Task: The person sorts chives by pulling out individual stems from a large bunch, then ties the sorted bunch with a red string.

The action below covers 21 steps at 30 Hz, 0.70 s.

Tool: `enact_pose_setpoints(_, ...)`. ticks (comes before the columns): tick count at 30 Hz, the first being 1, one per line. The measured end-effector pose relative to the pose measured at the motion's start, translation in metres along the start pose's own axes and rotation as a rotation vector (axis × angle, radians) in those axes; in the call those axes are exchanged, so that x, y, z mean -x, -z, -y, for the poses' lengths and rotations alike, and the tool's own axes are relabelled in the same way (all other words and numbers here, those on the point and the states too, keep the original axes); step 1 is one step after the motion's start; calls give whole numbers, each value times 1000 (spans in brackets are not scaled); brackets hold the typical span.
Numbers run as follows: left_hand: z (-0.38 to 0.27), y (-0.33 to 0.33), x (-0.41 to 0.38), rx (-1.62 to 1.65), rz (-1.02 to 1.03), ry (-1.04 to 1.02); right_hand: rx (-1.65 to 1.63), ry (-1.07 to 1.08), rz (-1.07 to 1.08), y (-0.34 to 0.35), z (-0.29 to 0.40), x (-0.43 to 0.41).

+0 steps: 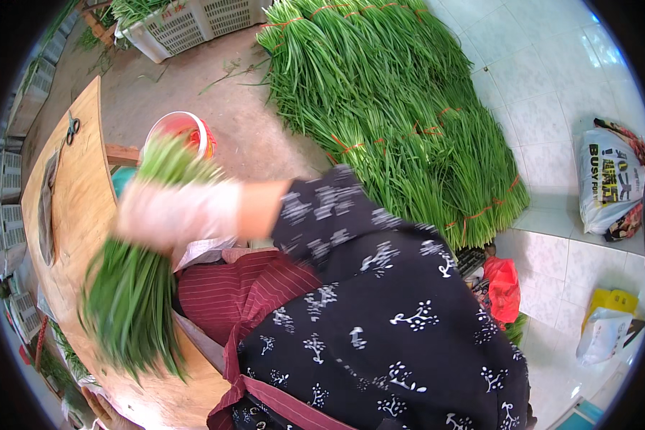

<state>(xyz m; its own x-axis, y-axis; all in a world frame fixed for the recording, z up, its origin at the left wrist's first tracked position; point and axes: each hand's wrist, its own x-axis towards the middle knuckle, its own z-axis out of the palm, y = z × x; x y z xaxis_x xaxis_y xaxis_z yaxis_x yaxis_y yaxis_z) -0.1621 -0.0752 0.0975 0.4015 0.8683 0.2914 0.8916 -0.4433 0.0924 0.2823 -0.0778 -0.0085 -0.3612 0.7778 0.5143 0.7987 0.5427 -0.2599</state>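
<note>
My right hand (177, 215), in a white glove and blurred, is closed around a bunch of garlic chives (134, 306). The pale stem ends point toward a white-rimmed bucket (196, 121), and the green leaves fan over a plywood board (80, 177). On that board lie a pair of scissors (72, 130) and a long grey item (48, 209). Bare fingers of a hand (103, 409) show beside the board at the bottom edge. I cannot tell whether that is my left hand or another person's.
A large pile of chive bundles (376, 107) tied with red bands lies beyond my right arm. White plastic crates (193, 27) stand at the back. Along the tiled area (537, 64) are a printed plastic bag (610, 177), a red bag (502, 290) and a yellow item (613, 303).
</note>
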Motion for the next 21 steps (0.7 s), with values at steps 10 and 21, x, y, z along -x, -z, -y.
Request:
enact_pose_setpoints(10, -30, -6, -37, -29, -95, -142, 510, -1380, 128, 210, -69, 368)
enact_pose_setpoints(21, -55, -27, -37, 405, -59, 414, 169, -2397, 618, 172, 97, 571)
